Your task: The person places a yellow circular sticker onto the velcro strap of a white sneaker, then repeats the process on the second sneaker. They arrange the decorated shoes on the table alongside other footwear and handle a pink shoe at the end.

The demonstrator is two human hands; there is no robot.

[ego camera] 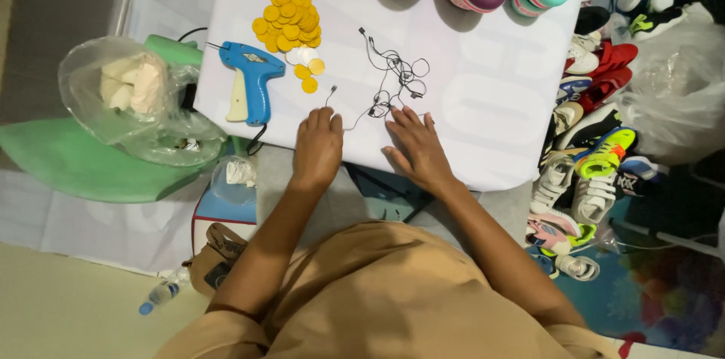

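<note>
On white table (491, 125): one blue tagging gun (249, 76), one yellow disc pile (289, 23), one tangle of thin black strings (396, 76). Left hand (317, 149) laid flat, released; right hand (418, 149) spread, fingertips (400, 114) placed at strings.

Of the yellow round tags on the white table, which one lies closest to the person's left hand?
The lowest single yellow tag, lying apart below the pile; no other tag is so near the left hand.

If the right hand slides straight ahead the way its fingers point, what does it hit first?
Most likely the tangle of thin black strings, lying on the white tabletop just beyond the right hand; its fingertips already seem to be at the nearest loops.
</note>
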